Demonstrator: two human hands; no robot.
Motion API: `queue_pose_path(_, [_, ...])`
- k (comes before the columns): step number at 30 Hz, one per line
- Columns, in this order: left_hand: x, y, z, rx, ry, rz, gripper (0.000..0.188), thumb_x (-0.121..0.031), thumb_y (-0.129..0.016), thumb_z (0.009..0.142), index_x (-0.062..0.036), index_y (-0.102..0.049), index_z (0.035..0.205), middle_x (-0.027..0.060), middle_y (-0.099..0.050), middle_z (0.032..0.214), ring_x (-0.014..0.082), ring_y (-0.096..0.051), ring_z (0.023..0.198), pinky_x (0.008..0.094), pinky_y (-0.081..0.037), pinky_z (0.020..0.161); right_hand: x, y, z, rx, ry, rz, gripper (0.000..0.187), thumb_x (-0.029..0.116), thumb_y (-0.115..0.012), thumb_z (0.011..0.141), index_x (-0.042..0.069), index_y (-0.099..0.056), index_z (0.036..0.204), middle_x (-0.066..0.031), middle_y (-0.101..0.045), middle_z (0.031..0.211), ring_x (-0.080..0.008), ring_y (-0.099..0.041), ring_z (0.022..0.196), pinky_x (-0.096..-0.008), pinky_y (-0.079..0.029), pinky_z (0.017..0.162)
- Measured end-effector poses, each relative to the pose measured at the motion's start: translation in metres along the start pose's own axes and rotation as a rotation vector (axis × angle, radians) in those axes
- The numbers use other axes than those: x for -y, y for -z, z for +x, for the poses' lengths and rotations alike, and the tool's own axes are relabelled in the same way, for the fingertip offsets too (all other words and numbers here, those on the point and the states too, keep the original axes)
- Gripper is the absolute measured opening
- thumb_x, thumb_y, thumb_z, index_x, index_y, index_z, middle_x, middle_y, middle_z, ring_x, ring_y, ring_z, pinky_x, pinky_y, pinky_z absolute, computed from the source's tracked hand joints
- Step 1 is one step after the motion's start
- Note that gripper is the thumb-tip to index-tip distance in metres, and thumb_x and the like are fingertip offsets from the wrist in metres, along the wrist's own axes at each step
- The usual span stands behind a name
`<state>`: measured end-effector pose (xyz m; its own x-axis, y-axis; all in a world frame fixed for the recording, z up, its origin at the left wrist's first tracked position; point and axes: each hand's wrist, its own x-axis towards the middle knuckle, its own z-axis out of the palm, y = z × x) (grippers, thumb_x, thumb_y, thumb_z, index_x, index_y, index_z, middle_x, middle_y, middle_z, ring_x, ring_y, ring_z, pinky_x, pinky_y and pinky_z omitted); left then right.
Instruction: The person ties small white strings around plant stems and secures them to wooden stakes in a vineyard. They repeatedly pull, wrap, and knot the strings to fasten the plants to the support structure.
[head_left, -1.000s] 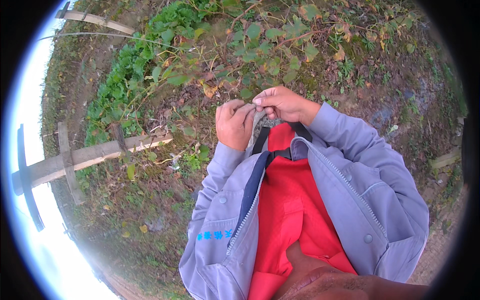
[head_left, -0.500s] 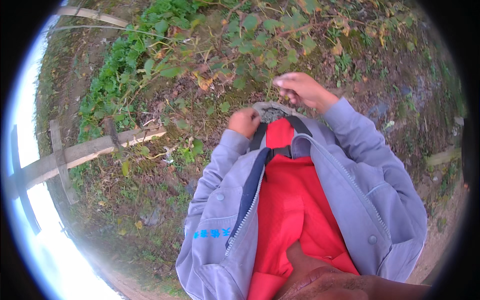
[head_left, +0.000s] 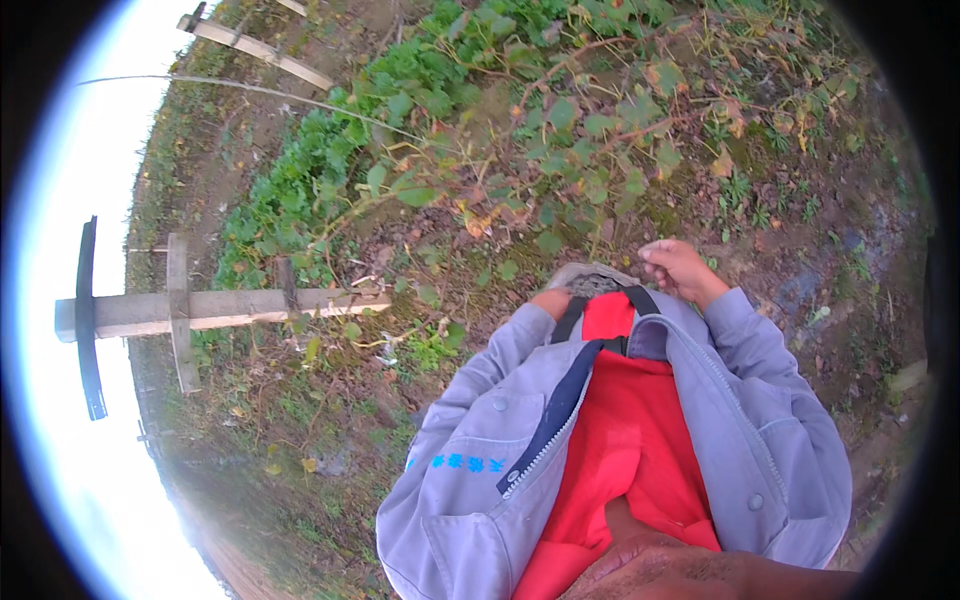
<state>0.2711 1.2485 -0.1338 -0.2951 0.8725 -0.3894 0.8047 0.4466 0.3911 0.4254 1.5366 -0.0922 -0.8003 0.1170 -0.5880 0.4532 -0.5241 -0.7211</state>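
Note:
A greyish bag [head_left: 573, 273] with an open mouth hangs at my front, below the red shirt and black straps; its inside looks dark grey and speckled. My left hand [head_left: 550, 302] lies at the bag's left rim, closed, with most of its fingers hidden behind the sleeve and the rim. To the right of the bag mouth and apart from it, my right hand [head_left: 684, 270] is raised, thumb and fingers drawn together. Whatever those fingertips hold, if anything, is too small to make out. Yellowing vines [head_left: 600, 185] with green leaves trail over the soil just beyond both hands.
Wooden posts with crosspieces stand at the left, the nearer post [head_left: 240, 308] pointing toward the vines and another post [head_left: 265, 55] farther up. A thin wire [head_left: 255, 88] runs from the upper left into the foliage. Dense green leafy plants [head_left: 300, 165] grow between them.
The view has swung, so my body and the plants sit farther right. My right hand has come down nearer the bag, its fingers more curled. My left hand stays at the rim.

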Motion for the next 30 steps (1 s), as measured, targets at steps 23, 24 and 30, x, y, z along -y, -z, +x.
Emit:
queue_pose_path(23, [-0.140, 0.528, -0.230, -1.838, -0.199, -0.409, 0.045, -0.031, -0.068, 0.100, 0.0027, -0.064, 0.129, 0.0094, -0.071, 0.107, 0.0178, -0.065, 0.090, 0.0314, -0.055, 0.079, 0.260, -0.165, -0.055, 0.215, 0.772, -0.649, 0.018, 0.013, -0.070, 0.094, -0.001, -0.071, 0.106, -0.0012, -0.064, 0.078, -0.0059, -0.054, 0.058, -0.0241, -0.043, 0.051])
queue_pose_path(24, [-0.144, 0.552, -0.235, -1.772, -0.268, -0.591, 0.043, -0.030, -0.069, 0.100, 0.0018, -0.064, 0.128, 0.0090, -0.070, 0.108, 0.0176, -0.065, 0.092, 0.0308, -0.055, 0.077, 0.278, -0.181, -0.067, 0.285, 0.875, -0.700, 0.019, 0.013, -0.069, 0.095, -0.001, -0.070, 0.108, -0.0017, -0.065, 0.079, -0.0055, -0.054, 0.058, -0.0230, -0.043, 0.051])
queue_pose_path(30, [-0.150, 0.595, -0.233, -1.611, -0.397, -0.755, 0.035, -0.026, -0.075, 0.096, 0.0005, -0.070, 0.118, 0.0051, -0.071, 0.099, 0.0118, -0.064, 0.087, 0.0256, -0.050, 0.065, 0.350, -0.288, -0.104, 0.410, 0.962, -0.645, 0.058, 0.022, -0.072, 0.096, 0.001, -0.053, 0.147, -0.0082, -0.068, 0.104, -0.0085, -0.058, 0.071, -0.0251, -0.049, 0.057])
